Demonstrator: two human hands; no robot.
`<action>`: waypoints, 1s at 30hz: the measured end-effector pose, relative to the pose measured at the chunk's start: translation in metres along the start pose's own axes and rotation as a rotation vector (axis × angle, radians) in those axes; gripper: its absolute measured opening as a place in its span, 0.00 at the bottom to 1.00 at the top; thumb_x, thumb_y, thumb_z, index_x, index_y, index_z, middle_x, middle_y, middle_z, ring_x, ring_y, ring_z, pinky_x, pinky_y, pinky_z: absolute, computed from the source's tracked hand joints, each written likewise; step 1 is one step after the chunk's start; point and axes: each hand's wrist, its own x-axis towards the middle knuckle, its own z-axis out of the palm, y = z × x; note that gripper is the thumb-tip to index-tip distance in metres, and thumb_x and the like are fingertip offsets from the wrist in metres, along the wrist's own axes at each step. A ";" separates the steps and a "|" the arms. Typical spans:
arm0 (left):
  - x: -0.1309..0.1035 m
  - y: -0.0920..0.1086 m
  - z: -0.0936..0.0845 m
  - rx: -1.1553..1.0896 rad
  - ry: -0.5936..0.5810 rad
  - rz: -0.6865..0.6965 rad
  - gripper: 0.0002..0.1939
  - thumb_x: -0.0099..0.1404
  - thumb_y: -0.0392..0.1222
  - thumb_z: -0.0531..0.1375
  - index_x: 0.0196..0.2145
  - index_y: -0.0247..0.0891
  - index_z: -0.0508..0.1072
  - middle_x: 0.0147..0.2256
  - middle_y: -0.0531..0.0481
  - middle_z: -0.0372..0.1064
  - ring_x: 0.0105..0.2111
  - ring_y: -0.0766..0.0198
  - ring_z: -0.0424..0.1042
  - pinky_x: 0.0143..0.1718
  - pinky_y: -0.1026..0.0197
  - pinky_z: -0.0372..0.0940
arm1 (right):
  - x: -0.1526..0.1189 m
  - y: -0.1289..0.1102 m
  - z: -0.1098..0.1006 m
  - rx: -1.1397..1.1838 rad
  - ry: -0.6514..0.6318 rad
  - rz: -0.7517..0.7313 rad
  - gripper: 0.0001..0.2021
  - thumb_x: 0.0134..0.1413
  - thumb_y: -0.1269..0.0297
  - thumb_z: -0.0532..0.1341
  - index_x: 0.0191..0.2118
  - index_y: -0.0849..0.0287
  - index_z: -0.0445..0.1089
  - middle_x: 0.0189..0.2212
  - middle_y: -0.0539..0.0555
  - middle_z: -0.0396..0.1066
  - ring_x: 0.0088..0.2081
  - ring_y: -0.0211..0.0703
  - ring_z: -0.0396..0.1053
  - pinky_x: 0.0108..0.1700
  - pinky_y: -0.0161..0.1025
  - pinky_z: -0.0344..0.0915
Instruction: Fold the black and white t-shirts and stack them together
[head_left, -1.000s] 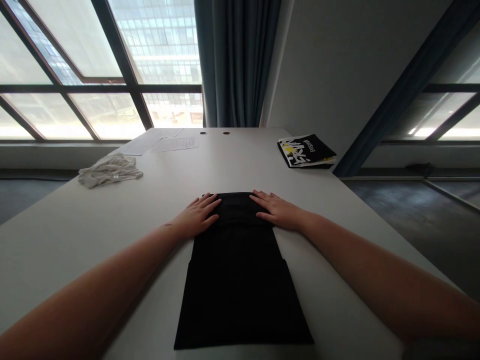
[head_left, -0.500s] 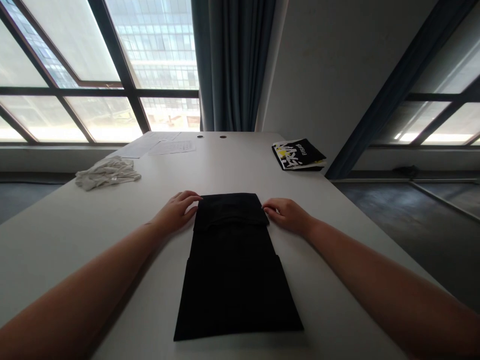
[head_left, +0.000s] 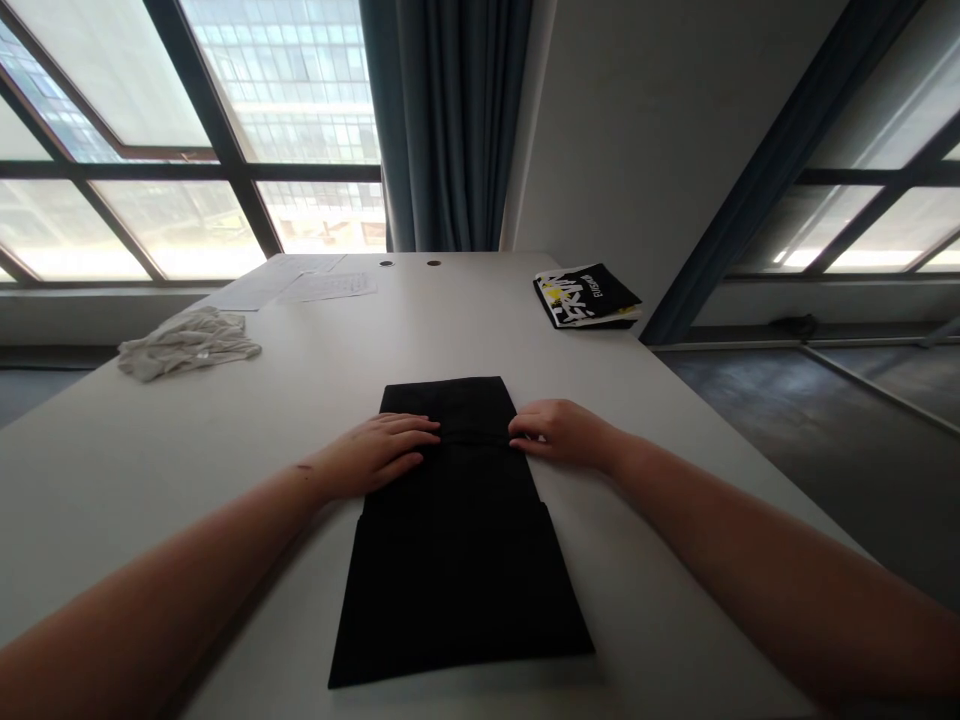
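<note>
A long, narrow folded black garment (head_left: pixel 457 570) lies flat on the white table in front of me. Its far end carries a folded-over flap, with a ridge across it where the flap ends. My left hand (head_left: pixel 382 450) rests palm down over the garment's left side, its fingers stretched along that ridge. At the right edge, near the same ridge, my right hand (head_left: pixel 559 432) has its fingers curled and closed on the cloth's edge. The garment's near part is a little wider than its middle, with a small step on both sides.
A crumpled light cloth (head_left: pixel 187 343) lies at the table's left edge. Paper sheets (head_left: pixel 330 287) are spread at the far left. A black bag-like packet with white and yellow print (head_left: pixel 587 296) sits at the far right. Two round holes pierce the table (head_left: pixel 450 330) near its far edge.
My left hand has moved right, from the garment's far left corner onto its top. My right hand has slid slightly nearer along the right edge. The view has shifted a little.
</note>
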 end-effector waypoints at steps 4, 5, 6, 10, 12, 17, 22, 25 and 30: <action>0.001 0.003 -0.004 0.018 0.085 0.018 0.17 0.78 0.47 0.51 0.51 0.44 0.77 0.55 0.46 0.76 0.55 0.56 0.75 0.60 0.53 0.66 | -0.004 0.005 -0.002 0.059 0.023 0.001 0.08 0.66 0.61 0.62 0.39 0.58 0.75 0.33 0.54 0.74 0.34 0.44 0.70 0.39 0.39 0.62; 0.001 0.001 -0.004 0.021 0.104 0.005 0.17 0.78 0.47 0.50 0.47 0.43 0.78 0.50 0.46 0.77 0.50 0.57 0.76 0.55 0.55 0.68 | -0.004 0.005 -0.002 0.069 0.012 0.008 0.07 0.66 0.61 0.63 0.39 0.58 0.75 0.33 0.53 0.74 0.33 0.43 0.69 0.39 0.39 0.61; 0.000 -0.003 -0.004 0.034 0.120 -0.017 0.17 0.78 0.47 0.49 0.43 0.42 0.77 0.44 0.46 0.78 0.45 0.58 0.77 0.50 0.57 0.69 | -0.004 0.005 -0.001 0.074 -0.004 0.016 0.06 0.65 0.61 0.63 0.38 0.58 0.75 0.32 0.53 0.73 0.33 0.43 0.69 0.38 0.38 0.60; -0.004 -0.019 -0.006 0.169 0.141 -0.130 0.21 0.77 0.48 0.49 0.28 0.42 0.68 0.26 0.51 0.68 0.27 0.62 0.69 0.31 0.59 0.61 | -0.002 0.006 -0.004 0.061 -0.053 0.008 0.08 0.65 0.62 0.62 0.33 0.57 0.72 0.30 0.52 0.72 0.32 0.42 0.67 0.37 0.38 0.57; -0.007 -0.017 -0.010 0.222 0.153 -0.152 0.21 0.77 0.49 0.49 0.25 0.42 0.65 0.22 0.52 0.64 0.24 0.62 0.65 0.28 0.58 0.56 | -0.004 0.008 -0.012 0.042 -0.017 0.012 0.12 0.67 0.60 0.60 0.31 0.57 0.70 0.29 0.52 0.71 0.31 0.42 0.66 0.36 0.38 0.56; -0.027 0.044 -0.017 0.107 0.087 0.022 0.17 0.77 0.47 0.51 0.28 0.43 0.65 0.24 0.53 0.67 0.24 0.63 0.66 0.28 0.58 0.57 | -0.025 -0.018 -0.036 -0.056 0.028 0.001 0.20 0.70 0.57 0.58 0.25 0.56 0.65 0.22 0.49 0.66 0.25 0.40 0.59 0.32 0.40 0.50; -0.046 0.106 -0.011 -0.072 -0.167 0.201 0.12 0.68 0.54 0.67 0.36 0.47 0.70 0.34 0.52 0.75 0.36 0.58 0.73 0.37 0.55 0.66 | -0.036 -0.097 -0.024 0.080 -0.219 -0.287 0.23 0.55 0.44 0.71 0.22 0.54 0.66 0.20 0.46 0.67 0.23 0.39 0.62 0.27 0.40 0.52; -0.045 0.114 -0.011 -0.009 -0.262 0.232 0.16 0.61 0.55 0.72 0.39 0.49 0.74 0.40 0.52 0.76 0.41 0.54 0.74 0.42 0.52 0.66 | -0.030 -0.127 -0.009 0.032 -0.332 -0.352 0.23 0.47 0.40 0.74 0.24 0.53 0.70 0.19 0.47 0.69 0.22 0.41 0.62 0.24 0.42 0.52; -0.042 0.106 -0.004 0.083 -0.217 0.150 0.11 0.62 0.48 0.70 0.41 0.49 0.76 0.42 0.48 0.75 0.40 0.51 0.73 0.43 0.48 0.67 | -0.022 -0.122 -0.006 0.009 -0.392 -0.258 0.11 0.53 0.54 0.72 0.29 0.53 0.73 0.25 0.49 0.73 0.25 0.43 0.65 0.27 0.42 0.58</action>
